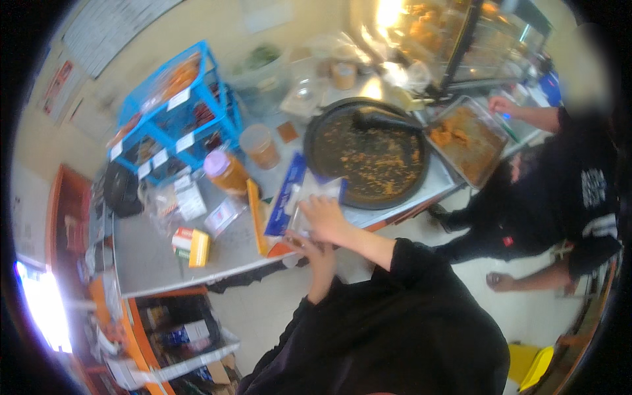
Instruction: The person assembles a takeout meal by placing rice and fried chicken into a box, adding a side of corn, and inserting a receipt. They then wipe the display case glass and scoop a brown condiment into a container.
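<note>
Blue-white box, touching right grip

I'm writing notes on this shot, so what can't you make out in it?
In the head view:
- What the right hand and left hand handle: blurred, partly covered by them.
- Contents of the blue baskets: blurred, partly behind their sides.
- Top of the glass cabinet: cut off by the upper edge.

Wall: cream, ahead of me, with paper sheets at upper left.
Table: grey top, stretching across in front of me.
Shelves: orange-edged, under the table's left end.
Floor: pale, below me.
Light: white glare far left; warm glow near a glass case, upper right.
</note>
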The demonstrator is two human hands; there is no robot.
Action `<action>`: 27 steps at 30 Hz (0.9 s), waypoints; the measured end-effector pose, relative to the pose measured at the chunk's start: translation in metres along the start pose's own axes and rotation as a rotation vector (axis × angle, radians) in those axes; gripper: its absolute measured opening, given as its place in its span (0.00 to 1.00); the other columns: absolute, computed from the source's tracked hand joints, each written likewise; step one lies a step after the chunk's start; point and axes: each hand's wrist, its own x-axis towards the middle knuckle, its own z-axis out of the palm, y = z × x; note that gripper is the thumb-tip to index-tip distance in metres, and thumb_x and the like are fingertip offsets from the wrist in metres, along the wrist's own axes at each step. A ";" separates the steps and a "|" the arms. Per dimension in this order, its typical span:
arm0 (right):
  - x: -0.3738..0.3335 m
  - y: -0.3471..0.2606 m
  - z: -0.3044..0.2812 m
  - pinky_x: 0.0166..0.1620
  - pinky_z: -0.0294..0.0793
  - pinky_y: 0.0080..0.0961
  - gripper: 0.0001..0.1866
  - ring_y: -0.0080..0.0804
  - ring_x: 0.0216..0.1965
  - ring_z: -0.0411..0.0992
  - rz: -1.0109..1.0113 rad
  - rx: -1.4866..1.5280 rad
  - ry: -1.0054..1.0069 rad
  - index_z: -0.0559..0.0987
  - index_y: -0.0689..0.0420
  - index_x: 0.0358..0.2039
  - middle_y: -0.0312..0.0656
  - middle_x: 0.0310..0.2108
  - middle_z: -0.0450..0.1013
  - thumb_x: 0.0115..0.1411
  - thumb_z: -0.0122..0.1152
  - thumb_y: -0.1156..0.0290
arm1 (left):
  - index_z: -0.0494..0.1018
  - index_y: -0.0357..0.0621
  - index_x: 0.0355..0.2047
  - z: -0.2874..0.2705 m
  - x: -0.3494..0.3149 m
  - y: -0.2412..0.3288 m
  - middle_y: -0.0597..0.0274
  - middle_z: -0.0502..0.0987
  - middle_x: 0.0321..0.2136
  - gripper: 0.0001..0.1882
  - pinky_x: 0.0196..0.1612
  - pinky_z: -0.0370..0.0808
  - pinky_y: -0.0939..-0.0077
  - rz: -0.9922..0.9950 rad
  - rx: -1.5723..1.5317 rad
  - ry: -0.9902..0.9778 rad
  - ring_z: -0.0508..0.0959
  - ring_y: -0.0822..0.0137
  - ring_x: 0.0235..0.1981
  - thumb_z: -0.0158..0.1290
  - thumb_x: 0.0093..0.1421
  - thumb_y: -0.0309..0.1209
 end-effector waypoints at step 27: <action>0.040 0.033 0.075 0.60 0.54 0.57 0.51 0.60 0.59 0.56 -0.094 0.322 -0.298 0.50 0.59 0.65 0.56 0.62 0.54 0.43 0.68 0.64 | 0.68 0.35 0.44 -0.081 0.009 -0.069 0.51 0.67 0.36 0.19 0.41 0.67 0.66 -0.127 -0.012 0.759 0.70 0.55 0.38 0.57 0.56 0.33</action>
